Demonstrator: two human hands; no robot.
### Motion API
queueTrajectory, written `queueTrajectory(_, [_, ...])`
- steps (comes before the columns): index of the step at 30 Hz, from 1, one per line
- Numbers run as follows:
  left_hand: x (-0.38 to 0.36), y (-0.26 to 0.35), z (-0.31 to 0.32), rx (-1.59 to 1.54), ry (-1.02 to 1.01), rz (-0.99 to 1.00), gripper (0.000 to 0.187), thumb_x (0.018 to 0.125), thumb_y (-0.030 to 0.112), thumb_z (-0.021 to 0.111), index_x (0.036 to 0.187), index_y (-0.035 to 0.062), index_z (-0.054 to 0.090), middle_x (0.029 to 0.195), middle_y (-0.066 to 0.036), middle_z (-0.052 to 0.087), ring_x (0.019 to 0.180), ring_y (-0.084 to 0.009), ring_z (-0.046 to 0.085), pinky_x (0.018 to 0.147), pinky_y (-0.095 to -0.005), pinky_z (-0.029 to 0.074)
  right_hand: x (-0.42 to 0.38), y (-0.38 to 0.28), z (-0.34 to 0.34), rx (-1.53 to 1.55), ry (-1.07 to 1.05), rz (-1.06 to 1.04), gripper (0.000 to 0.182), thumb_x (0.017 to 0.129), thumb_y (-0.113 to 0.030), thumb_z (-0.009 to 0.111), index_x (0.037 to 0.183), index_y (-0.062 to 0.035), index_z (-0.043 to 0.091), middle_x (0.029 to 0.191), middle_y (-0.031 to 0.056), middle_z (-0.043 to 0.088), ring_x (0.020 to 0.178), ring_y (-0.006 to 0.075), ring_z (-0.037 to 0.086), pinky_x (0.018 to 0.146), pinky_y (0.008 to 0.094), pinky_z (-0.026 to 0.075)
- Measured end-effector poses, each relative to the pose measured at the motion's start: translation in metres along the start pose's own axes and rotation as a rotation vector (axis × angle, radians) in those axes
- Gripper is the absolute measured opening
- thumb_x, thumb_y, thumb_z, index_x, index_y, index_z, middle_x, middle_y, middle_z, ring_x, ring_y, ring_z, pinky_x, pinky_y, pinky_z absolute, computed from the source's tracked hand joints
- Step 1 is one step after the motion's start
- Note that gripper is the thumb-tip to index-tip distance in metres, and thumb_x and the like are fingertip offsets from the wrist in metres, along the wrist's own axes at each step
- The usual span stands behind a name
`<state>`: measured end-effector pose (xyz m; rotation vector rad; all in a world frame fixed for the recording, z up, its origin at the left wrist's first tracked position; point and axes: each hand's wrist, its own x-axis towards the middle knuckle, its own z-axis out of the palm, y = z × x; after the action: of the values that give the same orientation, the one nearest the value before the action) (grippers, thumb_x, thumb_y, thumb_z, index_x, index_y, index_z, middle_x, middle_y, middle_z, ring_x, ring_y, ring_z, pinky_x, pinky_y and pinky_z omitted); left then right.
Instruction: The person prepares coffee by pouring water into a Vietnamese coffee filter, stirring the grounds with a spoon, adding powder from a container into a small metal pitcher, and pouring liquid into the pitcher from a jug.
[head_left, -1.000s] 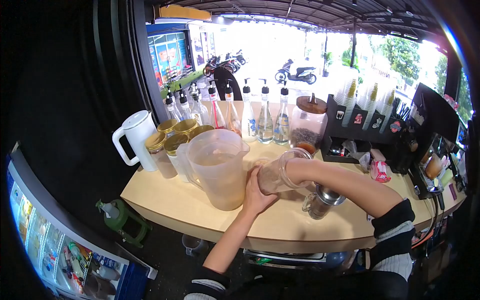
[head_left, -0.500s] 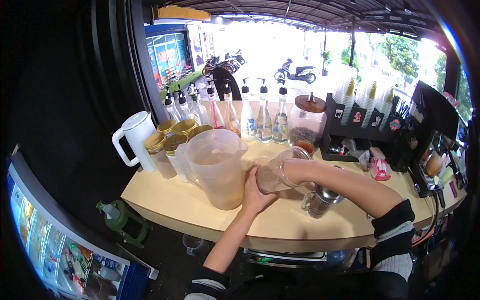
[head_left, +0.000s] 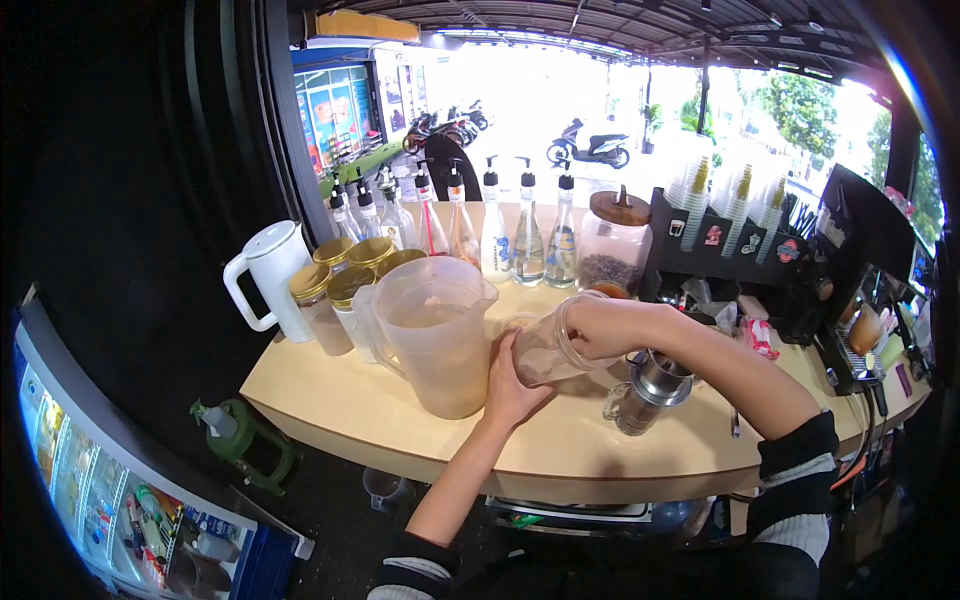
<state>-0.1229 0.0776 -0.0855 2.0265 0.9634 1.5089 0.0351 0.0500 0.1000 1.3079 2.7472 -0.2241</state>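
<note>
A clear plastic jar (head_left: 540,352) lies tilted on its side above the wooden counter (head_left: 350,405), with its mouth facing right. My left hand (head_left: 512,388) grips the jar's base end from below. At the jar's mouth is my right hand (head_left: 603,325), its fingers curled past the rim and hidden inside. Whether they hold anything cannot be seen. A big translucent pitcher (head_left: 435,335) of beige liquid stands just left of the jar, almost touching my left hand.
A metal cup (head_left: 645,390) stands under my right forearm. Gold-lidded jars (head_left: 325,305), a white jug (head_left: 270,275) and pump bottles (head_left: 528,235) line the back. A glass canister (head_left: 615,245), a black cup rack (head_left: 730,250) and machines stand at right.
My right hand has drawn back from deep inside the jar to its mouth, and the forearm has lifted. The left hand and jar have stayed put.
</note>
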Motion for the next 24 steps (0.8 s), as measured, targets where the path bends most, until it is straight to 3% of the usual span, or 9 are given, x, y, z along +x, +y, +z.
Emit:
queueTrajectory(5, [-0.001,-0.002,0.0,-0.017,-0.014,-0.006,0.102,0.051,0.013,0.084,0.138,0.0059,0.031,0.133,-0.02,0.042,0.125,-0.0373,0.042,0.104,-0.0422,0.039,-0.018,-0.008,-0.006,0.069,0.109,-0.026,0.03,0.072,-0.005,0.052,0.097,-0.0001,0.069,0.089,0.0216,0.067,0.082,0.0308,0.066,0.077,0.038,0.052])
queueTrajectory(7, [-0.001,-0.002,0.0,-0.024,-0.015,-0.005,0.105,0.051,0.013,0.084,0.14,0.0073,0.029,0.135,-0.019,0.042,0.125,-0.0373,0.044,0.103,-0.0419,0.039,-0.022,-0.008,-0.005,0.18,0.113,-0.028,0.017,0.075,-0.009,0.054,0.08,0.0028,0.064,0.075,0.0216,0.061,0.079,0.0358,0.06,0.082,0.0435,0.046])
queueTrajectory(13, [-0.002,0.003,-0.003,-0.021,-0.014,-0.033,0.106,0.054,0.014,0.083,0.143,0.011,0.026,0.132,-0.021,0.048,0.121,-0.0389,0.049,0.1,-0.0428,0.043,-0.032,-0.015,-0.01,0.224,0.169,0.004,0.02,0.078,-0.007,0.057,0.092,0.0019,0.067,0.079,0.0196,0.065,0.076,0.0314,0.064,0.074,0.0387,0.05])
queueTrajectory(19, [-0.003,0.003,-0.003,-0.04,-0.023,-0.05,0.105,0.055,0.014,0.082,0.144,0.0114,0.026,0.132,-0.021,0.049,0.12,-0.039,0.049,0.1,-0.0431,0.042,-0.037,-0.017,-0.011,0.181,0.258,-0.002,0.02,0.079,-0.008,0.059,0.093,0.0026,0.067,0.081,0.0193,0.066,0.071,0.0303,0.065,0.067,0.0376,0.051])
queueTrajectory(22, [-0.004,0.0,-0.001,-0.036,-0.013,-0.033,0.105,0.055,0.014,0.082,0.144,0.0115,0.026,0.132,-0.021,0.049,0.121,-0.0384,0.048,0.101,-0.0432,0.042,-0.038,-0.019,-0.012,0.218,0.231,0.054,0.023,0.077,-0.012,0.059,0.095,-0.0008,0.069,0.088,0.0182,0.067,0.081,0.0303,0.066,0.077,0.0382,0.052])
queueTrajectory(24, [-0.005,-0.001,-0.001,-0.027,-0.029,-0.024,0.105,0.055,0.014,0.082,0.143,0.0113,0.027,0.132,-0.02,0.048,0.121,-0.038,0.048,0.101,-0.0432,0.041,-0.041,-0.021,-0.008,0.226,0.282,0.029,0.021,0.077,-0.01,0.061,0.094,0.0007,0.068,0.084,0.018,0.067,0.077,0.0288,0.065,0.073,0.0358,0.051])
